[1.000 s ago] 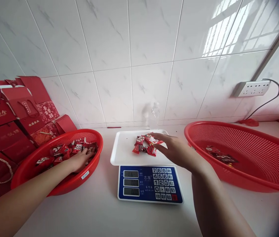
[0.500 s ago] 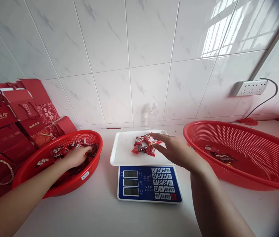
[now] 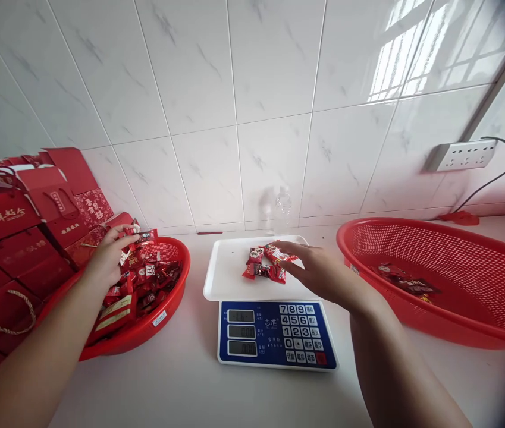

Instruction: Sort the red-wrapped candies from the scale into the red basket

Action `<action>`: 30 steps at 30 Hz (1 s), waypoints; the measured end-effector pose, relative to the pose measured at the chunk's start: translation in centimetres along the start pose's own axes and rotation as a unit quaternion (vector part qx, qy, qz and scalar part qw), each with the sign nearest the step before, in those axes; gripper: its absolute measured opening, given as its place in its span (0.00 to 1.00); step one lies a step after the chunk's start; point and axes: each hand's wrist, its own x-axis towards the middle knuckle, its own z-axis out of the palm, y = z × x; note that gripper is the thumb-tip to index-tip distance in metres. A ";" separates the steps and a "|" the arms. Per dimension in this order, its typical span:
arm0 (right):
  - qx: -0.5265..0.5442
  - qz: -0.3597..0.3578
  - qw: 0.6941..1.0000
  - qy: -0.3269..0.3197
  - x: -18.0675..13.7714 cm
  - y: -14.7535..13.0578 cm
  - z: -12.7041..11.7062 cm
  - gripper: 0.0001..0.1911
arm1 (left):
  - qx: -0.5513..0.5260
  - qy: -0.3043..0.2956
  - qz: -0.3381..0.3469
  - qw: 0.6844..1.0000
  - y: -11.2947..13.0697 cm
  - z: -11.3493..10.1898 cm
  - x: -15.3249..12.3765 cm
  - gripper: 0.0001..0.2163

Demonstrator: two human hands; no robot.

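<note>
My left hand (image 3: pixel 110 252) is raised over the left red basket (image 3: pixel 183 261), its fingers closed on small red snack packets (image 3: pixel 145 236). Below it, the basket holds many more wrapped packets (image 3: pixel 149 282), mostly red, and one larger red and cream pack (image 3: pixel 116 315). My right hand (image 3: pixel 312 267) is over the white tray (image 3: pixel 223 267) of a digital scale (image 3: pixel 274 336). Its thumb and fingers are apart, at the edge of a red and white packet (image 3: pixel 276 254). Whether they touch it I cannot tell. Several other red packets (image 3: pixel 261 271) lie beside it on the tray.
A second red basket (image 3: pixel 466 238) on the right has a few packets (image 3: pixel 406 282) at its bottom. Red gift boxes (image 3: pixel 6 214) are stacked at far left. A clear plastic bottle (image 3: pixel 282 208) stands behind the tray. A power strip (image 3: pixel 466 156) hangs on the tiled wall.
My left hand has come up and leftward out of the packets in the left basket, now with packets in its fingers. The right hand stays over the tray. The view has shifted slightly.
</note>
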 end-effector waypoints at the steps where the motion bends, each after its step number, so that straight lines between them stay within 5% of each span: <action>1: 0.003 0.001 1.000 0.001 0.0 0.0 0.0 0.19 | -0.041 -0.002 -0.003 0.999 0.5 0.7 -0.6 0.11; 4: 0.011 0.013 1.000 0.011 0.2 0.3 0.1 0.20 | -0.201 0.000 -0.037 0.979 1.8 3.1 -2.9 0.08; 8: -0.001 0.023 1.000 0.013 0.4 1.0 0.5 0.20 | -0.418 -0.031 -0.121 0.900 2.8 6.5 -6.2 0.07; 14: -0.043 0.061 0.996 -0.049 1.1 2.4 1.7 0.20 | -0.562 -0.142 -0.194 0.792 3.2 9.5 -9.2 0.09; 25: 0.018 -0.061 0.993 -0.095 2.2 0.3 4.9 0.21 | -0.539 -0.144 -0.215 0.802 2.8 9.6 -9.6 0.11; 30: -0.007 -0.010 0.994 -0.107 2.3 0.8 5.1 0.19 | -0.507 -0.114 -0.227 0.824 3.0 9.9 -9.8 0.09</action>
